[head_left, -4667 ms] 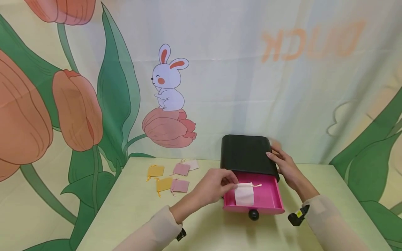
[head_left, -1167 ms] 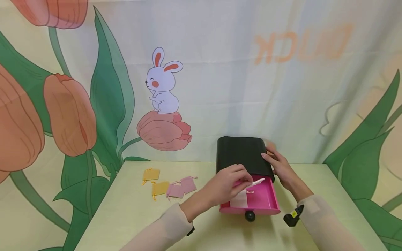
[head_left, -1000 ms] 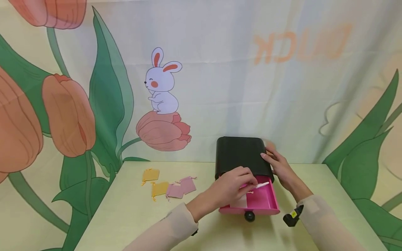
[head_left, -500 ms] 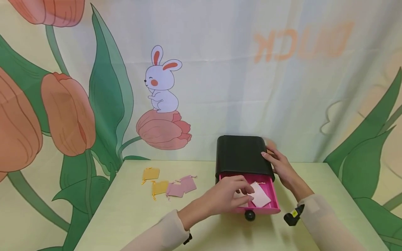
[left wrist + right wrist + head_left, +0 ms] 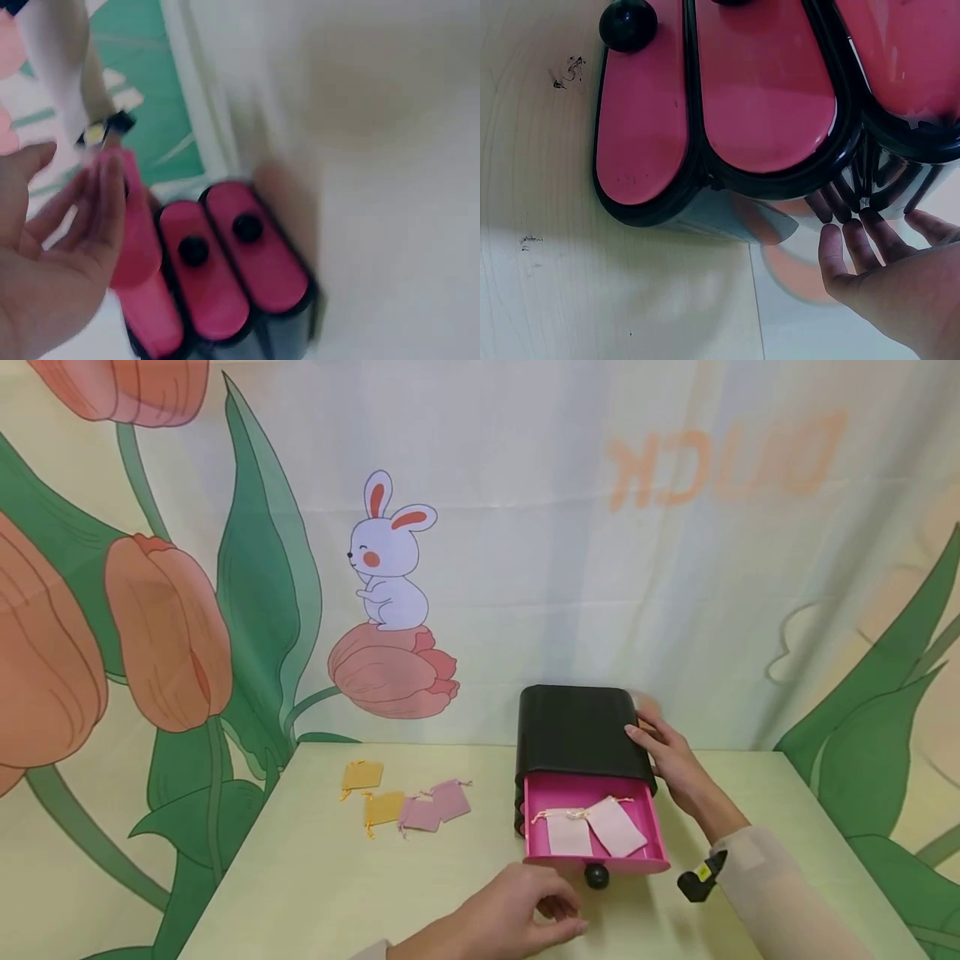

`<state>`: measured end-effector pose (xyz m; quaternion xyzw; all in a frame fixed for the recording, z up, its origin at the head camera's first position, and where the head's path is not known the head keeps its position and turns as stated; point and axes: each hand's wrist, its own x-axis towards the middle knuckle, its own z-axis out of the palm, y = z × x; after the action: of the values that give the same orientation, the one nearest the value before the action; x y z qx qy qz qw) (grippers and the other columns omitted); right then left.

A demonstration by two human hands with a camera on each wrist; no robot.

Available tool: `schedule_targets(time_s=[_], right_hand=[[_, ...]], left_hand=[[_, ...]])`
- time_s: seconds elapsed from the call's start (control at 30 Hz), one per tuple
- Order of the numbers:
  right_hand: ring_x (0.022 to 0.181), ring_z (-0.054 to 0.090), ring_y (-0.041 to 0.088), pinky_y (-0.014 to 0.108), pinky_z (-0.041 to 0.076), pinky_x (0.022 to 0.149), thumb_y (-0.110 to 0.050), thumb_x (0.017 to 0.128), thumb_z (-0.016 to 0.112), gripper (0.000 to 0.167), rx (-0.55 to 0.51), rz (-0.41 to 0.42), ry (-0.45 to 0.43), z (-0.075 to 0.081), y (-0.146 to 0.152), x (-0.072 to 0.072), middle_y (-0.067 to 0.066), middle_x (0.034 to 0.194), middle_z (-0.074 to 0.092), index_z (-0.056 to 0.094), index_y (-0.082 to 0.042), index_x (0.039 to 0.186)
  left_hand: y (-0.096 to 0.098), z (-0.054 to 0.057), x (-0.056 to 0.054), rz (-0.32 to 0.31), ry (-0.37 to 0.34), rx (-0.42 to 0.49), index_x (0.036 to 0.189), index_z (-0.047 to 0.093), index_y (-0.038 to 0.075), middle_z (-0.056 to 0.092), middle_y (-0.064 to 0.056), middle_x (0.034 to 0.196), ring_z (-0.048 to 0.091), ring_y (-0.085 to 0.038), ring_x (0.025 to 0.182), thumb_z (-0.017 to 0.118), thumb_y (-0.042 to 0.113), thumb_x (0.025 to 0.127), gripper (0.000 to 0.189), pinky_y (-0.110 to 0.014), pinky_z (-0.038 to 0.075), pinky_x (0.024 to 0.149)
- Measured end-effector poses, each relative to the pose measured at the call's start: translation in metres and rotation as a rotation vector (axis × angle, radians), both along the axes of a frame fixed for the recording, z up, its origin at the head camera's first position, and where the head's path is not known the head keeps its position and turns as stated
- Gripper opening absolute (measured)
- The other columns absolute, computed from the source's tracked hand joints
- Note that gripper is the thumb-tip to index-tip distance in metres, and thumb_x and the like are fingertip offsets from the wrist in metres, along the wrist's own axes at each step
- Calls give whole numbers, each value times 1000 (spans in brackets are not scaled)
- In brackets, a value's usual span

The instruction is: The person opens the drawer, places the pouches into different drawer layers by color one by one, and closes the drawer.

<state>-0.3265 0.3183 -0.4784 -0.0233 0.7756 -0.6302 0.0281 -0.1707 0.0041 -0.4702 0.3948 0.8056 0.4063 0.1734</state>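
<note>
A black drawer cabinet [image 5: 585, 727] stands at the back of the table, its top pink drawer [image 5: 531, 843] pulled out. Side by side in that drawer lie two pale drawstring pouches, a left pouch [image 5: 568, 835] and a slanted right pouch [image 5: 618, 828]. My left hand [image 5: 517, 906] is below and left of the drawer's black knob [image 5: 596, 876], with loosely bent fingers and nothing in them. The right hand [image 5: 675, 764] rests against the cabinet's right side, thumb near the top edge. In the right wrist view, its fingertips [image 5: 874, 225] touch the cabinet's glossy side.
Two yellow pouches, a back one [image 5: 363, 774] and a front one [image 5: 384, 807], lie on the table [image 5: 315, 868] left of the cabinet. Two pink pouches, one nearer [image 5: 420, 815] and one farther [image 5: 450, 800], overlap beside them. A printed curtain [image 5: 525, 568] hangs behind.
A second pale pouch, earlier pinched by my left hand, has been let go in the drawer. The left hand has then drawn back toward me. My right hand has stayed on the cabinet.
</note>
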Motion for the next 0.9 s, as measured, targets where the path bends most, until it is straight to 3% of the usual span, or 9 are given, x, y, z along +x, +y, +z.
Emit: schedule_targets(time_s=[0.13, 0.2, 0.27, 0.4, 0.5, 0.63, 0.9], right_hand=[[150, 34, 49, 71, 28, 119, -47, 108, 58, 79, -6, -3, -8, 3, -1, 1, 27, 166, 30, 22, -14, 170], [149, 34, 48, 70, 29, 119, -48, 108, 58, 79, -12, -7, -10, 3, -1, 1, 27, 166, 30, 23, -14, 170], [149, 35, 48, 70, 29, 119, -49, 107, 59, 79, -18, -10, -9, 2, -1, 1, 27, 165, 30, 24, -14, 169], [149, 35, 48, 70, 30, 119, -50, 107, 59, 79, -17, -13, -14, 1, -3, 1, 27, 165, 31, 24, -14, 169], [149, 34, 49, 70, 28, 120, -50, 107, 59, 79, -9, -10, -18, 1, -4, 2, 27, 166, 30, 24, -14, 169], [149, 35, 49, 70, 28, 120, -51, 107, 58, 80, 0, -11, -15, 2, -3, 2, 27, 167, 29, 23, -13, 169], [149, 37, 47, 69, 29, 120, -51, 107, 59, 81, -14, -15, -32, 1, -3, -1, 27, 166, 30, 23, -15, 169]], left_hand=[[5, -19, 6, 130, -250, 35, 110, 79, 13, 71, 16, 90, 65, 1, 80, 77, 29, 100, 19, -16, 56, 78], [10, -27, 6, 204, -341, 73, 110, 79, 15, 71, 14, 89, 65, -3, 80, 77, 31, 99, 19, -18, 56, 77], [14, -33, 5, 248, -389, 119, 110, 78, 16, 72, 12, 89, 67, -5, 81, 76, 32, 100, 20, -20, 56, 77], [22, -36, 2, 276, -456, 263, 112, 77, 10, 77, 2, 91, 74, -11, 83, 71, 30, 104, 22, -24, 60, 78], [26, -34, 0, 295, -466, 336, 113, 76, 4, 79, -6, 93, 77, -17, 85, 68, 25, 106, 24, -27, 62, 78], [31, -29, -8, 328, -442, 380, 111, 76, 2, 80, -7, 92, 78, -18, 85, 68, 23, 106, 23, -30, 63, 79], [44, -27, -42, 375, -379, 465, 107, 75, -3, 81, -10, 94, 79, -20, 83, 71, 26, 104, 30, -29, 63, 76]])
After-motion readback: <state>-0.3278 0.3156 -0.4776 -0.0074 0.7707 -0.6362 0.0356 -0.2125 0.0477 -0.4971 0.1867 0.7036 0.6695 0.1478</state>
